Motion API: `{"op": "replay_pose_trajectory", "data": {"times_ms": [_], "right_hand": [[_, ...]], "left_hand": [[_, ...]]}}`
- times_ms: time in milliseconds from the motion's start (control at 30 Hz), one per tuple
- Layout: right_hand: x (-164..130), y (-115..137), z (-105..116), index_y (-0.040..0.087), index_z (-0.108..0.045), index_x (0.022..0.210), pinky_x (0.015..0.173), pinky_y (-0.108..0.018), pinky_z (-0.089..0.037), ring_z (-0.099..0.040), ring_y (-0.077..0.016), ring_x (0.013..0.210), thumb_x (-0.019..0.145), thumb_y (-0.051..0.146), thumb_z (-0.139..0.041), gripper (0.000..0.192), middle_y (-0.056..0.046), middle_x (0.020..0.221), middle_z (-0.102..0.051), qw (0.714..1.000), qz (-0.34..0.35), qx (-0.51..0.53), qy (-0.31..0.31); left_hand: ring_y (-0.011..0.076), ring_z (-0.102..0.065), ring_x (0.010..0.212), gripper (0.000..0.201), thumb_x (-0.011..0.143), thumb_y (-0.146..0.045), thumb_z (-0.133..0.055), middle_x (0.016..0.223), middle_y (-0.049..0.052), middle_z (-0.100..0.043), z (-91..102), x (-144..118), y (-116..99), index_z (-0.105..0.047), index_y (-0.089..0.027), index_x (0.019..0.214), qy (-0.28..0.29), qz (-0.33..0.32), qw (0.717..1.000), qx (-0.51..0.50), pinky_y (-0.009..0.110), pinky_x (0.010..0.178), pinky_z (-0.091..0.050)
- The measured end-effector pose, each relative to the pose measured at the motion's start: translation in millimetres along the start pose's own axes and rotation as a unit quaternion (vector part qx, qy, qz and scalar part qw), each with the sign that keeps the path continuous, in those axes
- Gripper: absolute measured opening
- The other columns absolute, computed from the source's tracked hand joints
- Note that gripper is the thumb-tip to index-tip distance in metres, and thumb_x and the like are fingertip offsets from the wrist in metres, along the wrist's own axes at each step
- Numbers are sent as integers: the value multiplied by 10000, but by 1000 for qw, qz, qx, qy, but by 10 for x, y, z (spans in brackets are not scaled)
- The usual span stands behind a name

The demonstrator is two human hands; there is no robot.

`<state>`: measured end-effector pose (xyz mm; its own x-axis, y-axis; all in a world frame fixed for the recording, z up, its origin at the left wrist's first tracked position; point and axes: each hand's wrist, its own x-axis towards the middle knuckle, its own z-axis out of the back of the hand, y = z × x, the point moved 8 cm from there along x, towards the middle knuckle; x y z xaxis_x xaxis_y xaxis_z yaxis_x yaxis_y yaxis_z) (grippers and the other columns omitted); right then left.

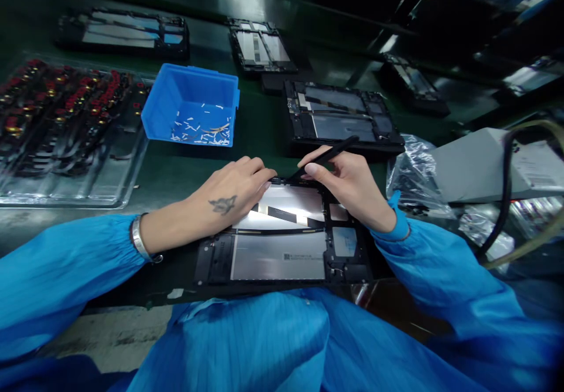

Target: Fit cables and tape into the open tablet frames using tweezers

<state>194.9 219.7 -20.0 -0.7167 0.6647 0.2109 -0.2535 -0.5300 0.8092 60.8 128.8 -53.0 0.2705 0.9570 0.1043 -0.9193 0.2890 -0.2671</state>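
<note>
An opened tablet (282,257) lies before me, silver battery panels showing in its black housing. My left hand (235,189) rests over its far left part, fingers bent and close together, the thumb and index finger gripping the far edge. Whether a small part is also between those fingertips is hidden. In my right hand (352,183) are slim black tweezers (328,154), pinched between thumb and fingers. Their tip points down to the left and meets the tablet's far edge, near my left fingertips.
A blue bin (189,95) with small white scraps stands beyond my left hand. Left of it is a clear tray (110,186) of red-and-black parts. More opened tablets (343,113), (259,45) sit farther back. At right are a pale box (471,163), clear plastic wrapping (414,168) and cables.
</note>
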Motion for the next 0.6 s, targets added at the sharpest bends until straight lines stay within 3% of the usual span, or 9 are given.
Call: {"op": "replay_pose_trajectory", "data": {"times_ms": [433,600], "right_hand": [[-1,60,5,208,-732,973,682,-291,-579,-705,-194,877,945,469,-646,276,-40,996,-742,999,20,-42,-10],[-72,-51,130,244,-753,922,742,-328,-626,-745,-196,791,908,440,-699,204,-23,923,-748,994,-2,41,-97]], "left_hand": [[252,-570,934,374,1061,-262,-319,1050,117,-588,-19,14,21,-599,-121,1263,-6,-4,1000,0,381,762,-492],[249,-576,1002,400,1055,-226,-316,1157,142,-605,29,-49,-107,-533,-114,1372,3,-19,999,27,374,834,-511]]}}
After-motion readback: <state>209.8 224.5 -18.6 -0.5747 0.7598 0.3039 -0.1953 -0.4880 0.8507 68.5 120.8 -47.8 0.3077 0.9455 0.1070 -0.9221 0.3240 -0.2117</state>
